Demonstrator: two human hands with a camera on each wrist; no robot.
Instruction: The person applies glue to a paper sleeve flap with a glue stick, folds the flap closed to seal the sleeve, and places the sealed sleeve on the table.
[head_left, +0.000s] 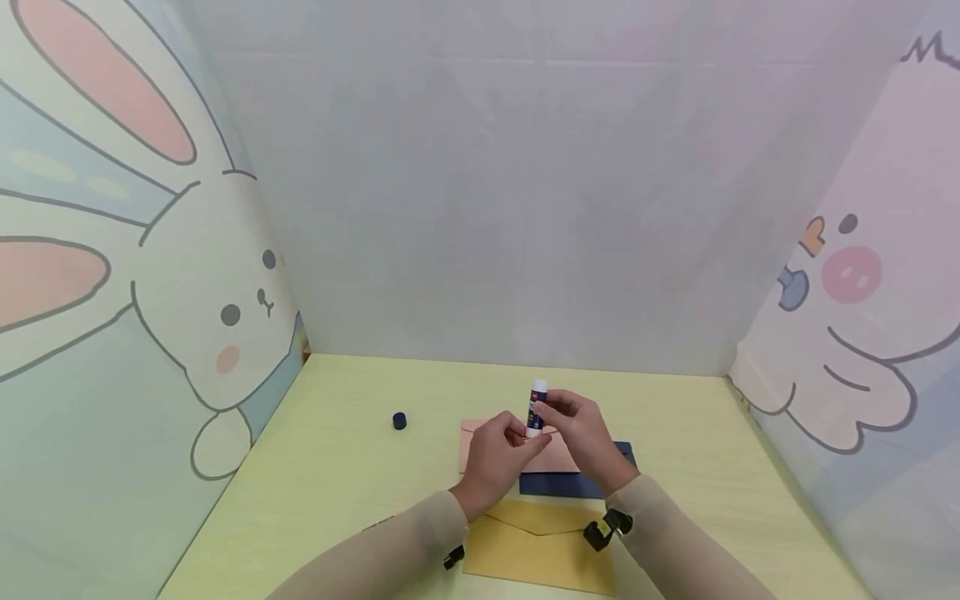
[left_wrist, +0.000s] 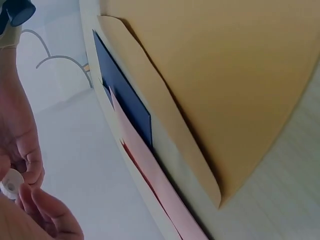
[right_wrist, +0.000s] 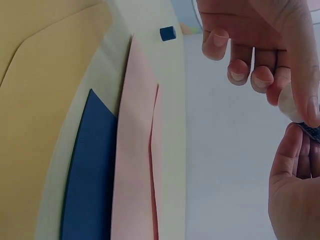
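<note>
Above the envelopes a glue stick (head_left: pixel 537 406) with a dark label stands nearly upright, its white top uncapped. My right hand (head_left: pixel 587 432) grips its labelled barrel between thumb and fingers. Thumb and index finger of my left hand (head_left: pixel 492 463) pinch its white base (right_wrist: pixel 289 104); the other left fingers are loosely bent in the right wrist view. Beneath the hands lies a pink envelope (head_left: pixel 557 460), overlapping a navy envelope (head_left: pixel 558 485). Nearer me, a yellow envelope (head_left: pixel 540 560) lies under the forearms, its pointed flap upward.
A small dark cap (head_left: pixel 400 421) sits on the pale yellow table (head_left: pixel 337 483), left of the envelopes. Walls with a rabbit picture (head_left: pixel 202 283) and a pig picture (head_left: pixel 885 333) bound the sides; a plain grey wall (head_left: pixel 510 208) closes the back.
</note>
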